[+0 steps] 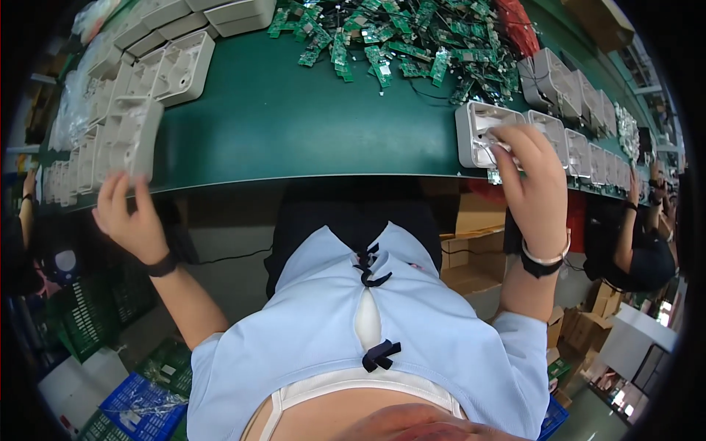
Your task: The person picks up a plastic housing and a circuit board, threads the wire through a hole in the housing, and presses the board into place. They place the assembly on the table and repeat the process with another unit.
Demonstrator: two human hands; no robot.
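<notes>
A pale open housing (468, 140) lies under the fingers of the right hand (535, 184), which bend toward it, thumb and forefinger close together; whether they pinch anything I cannot tell. The left hand (132, 226) has its fingers loosely spread, a second housing (128, 140) just beyond their tips. Farther beyond the right fingers, green circuit boards (412, 44) lie heaped
</notes>
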